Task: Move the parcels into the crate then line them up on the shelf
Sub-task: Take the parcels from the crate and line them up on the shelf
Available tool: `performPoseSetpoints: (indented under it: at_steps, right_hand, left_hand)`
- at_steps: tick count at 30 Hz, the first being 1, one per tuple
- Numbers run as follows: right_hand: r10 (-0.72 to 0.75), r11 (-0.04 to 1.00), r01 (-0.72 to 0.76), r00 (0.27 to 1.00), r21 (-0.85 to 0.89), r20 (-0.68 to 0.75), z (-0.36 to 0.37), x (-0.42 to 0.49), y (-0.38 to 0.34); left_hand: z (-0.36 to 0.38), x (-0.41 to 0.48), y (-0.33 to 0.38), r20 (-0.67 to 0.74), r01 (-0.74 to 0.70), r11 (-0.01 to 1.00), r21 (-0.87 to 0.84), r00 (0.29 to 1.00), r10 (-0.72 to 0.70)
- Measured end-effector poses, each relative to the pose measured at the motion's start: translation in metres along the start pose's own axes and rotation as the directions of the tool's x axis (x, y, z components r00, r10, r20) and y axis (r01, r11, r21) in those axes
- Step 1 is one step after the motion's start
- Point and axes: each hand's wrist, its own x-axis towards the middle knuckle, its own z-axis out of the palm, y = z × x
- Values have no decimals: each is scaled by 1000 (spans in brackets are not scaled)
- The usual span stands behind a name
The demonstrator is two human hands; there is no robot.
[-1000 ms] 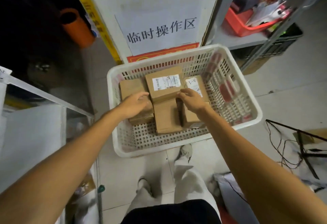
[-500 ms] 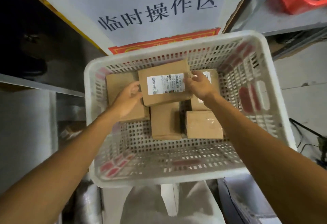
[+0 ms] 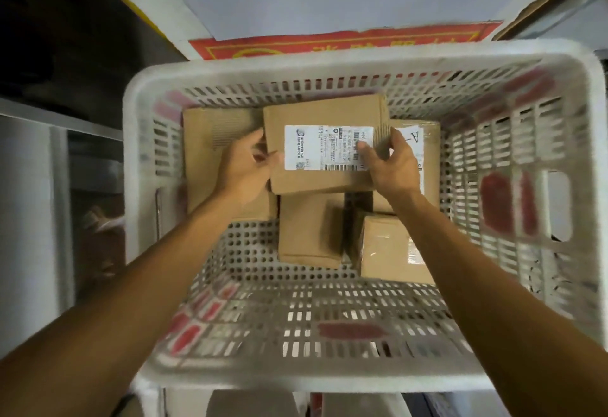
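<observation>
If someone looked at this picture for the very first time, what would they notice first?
Probably the two hands in the middle: the left hand and the right hand grip a brown parcel with a white label by its side edges. It is over other plain brown parcels inside a big white crate that fills most of the view. Above the crate is a white sign with large dark characters.

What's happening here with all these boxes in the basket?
A person is sorting cardboard parcels in a white crate. Both hands are on one labelled parcel: the left hand grips its left edge and the right hand pinches its right side, thumb on the shipping label. It sits on top of the other brown parcels, which lie on the crate floor towards the far wall. Nothing is on a shelf yet in this view.
</observation>
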Motion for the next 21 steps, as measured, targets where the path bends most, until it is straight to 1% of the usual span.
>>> performPoseSetpoints:
  at_steps: [2,4,5,7,11,14,18,21]
  right_hand:
    - [-3,999,3,1000,35,12,-1,0,0]
    - [47,981,-63,995,182,89,-3,-2,0]
    - [79,956,-114,987,270,138,-5,-5,-1]
    - [97,920,-166,974,355,202,-7,-10,-1]
    - [108,883,-196,969,428,220,-13,-26,13]
    - [132,852,-205,975,481,181,-22,-39,28]
    - [116,878,-170,983,447,144,-28,-40,40]
    - [124,884,-179,981,431,152,-28,-39,42]
  left_hand:
    - [1,0,0,-6,-19,1000,2,1000,19]
    - [1,1,1,-24,-3,1000,-4,1000,3]
    - [2,1,2,-30,11,1000,-11,999,-11]
    - [3,-1,8,-45,53,997,-48,997,-55]
    - [12,-11,18,-29,139,980,-143,989,-145]
    - [28,-27,24,3,154,976,-157,988,-155]
    - [45,-38,18,91,236,949,-211,971,-221]
    - [51,-44,13,157,316,907,-278,947,-282]
